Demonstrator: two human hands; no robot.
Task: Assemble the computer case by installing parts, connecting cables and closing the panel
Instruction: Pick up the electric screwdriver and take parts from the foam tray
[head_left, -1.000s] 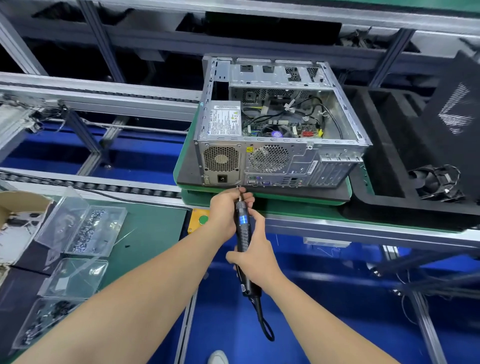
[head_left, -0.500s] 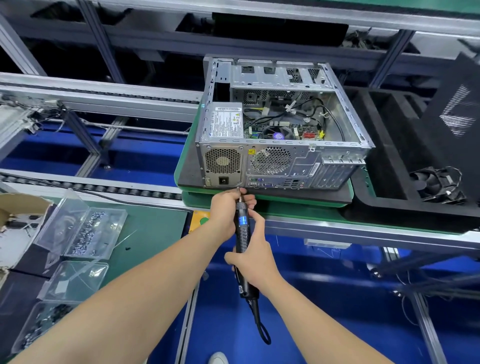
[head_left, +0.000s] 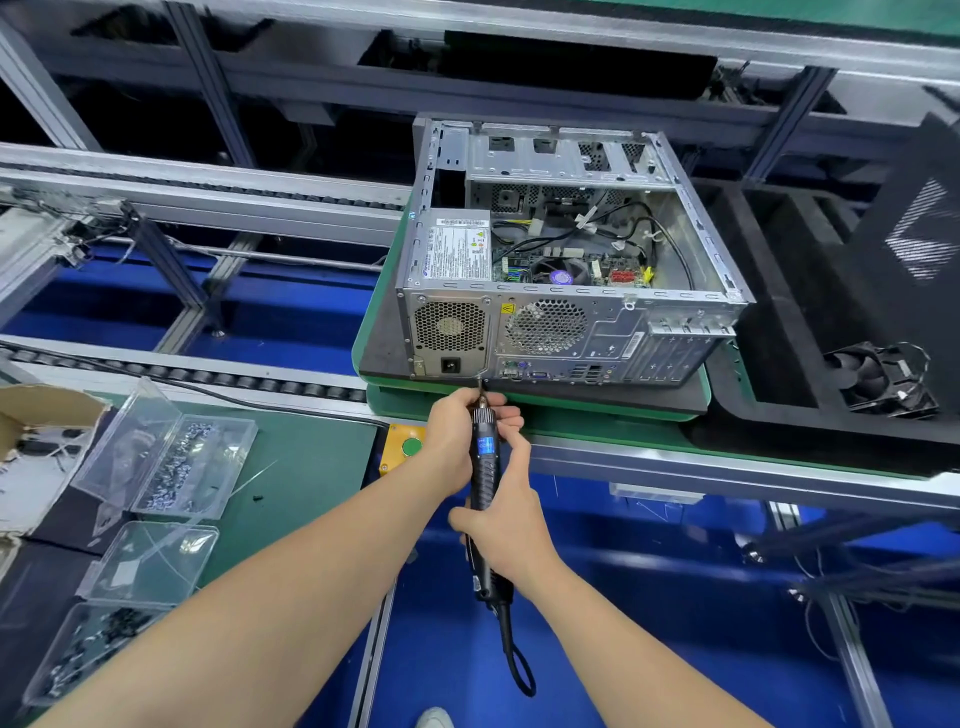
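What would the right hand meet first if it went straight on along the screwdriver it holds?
Most likely the left hand, which grips the screwdriver just ahead of the right hand. Beyond it, the bit seems to touch the lower rear edge of the computer case.

arms extended forward, left hand and right hand grip the screwdriver.

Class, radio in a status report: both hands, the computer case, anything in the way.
Left hand holds electric screwdriver near its tip, right hand grips its body. Bit at computer case rear bottom edge; side open. Nothing seen blocking.
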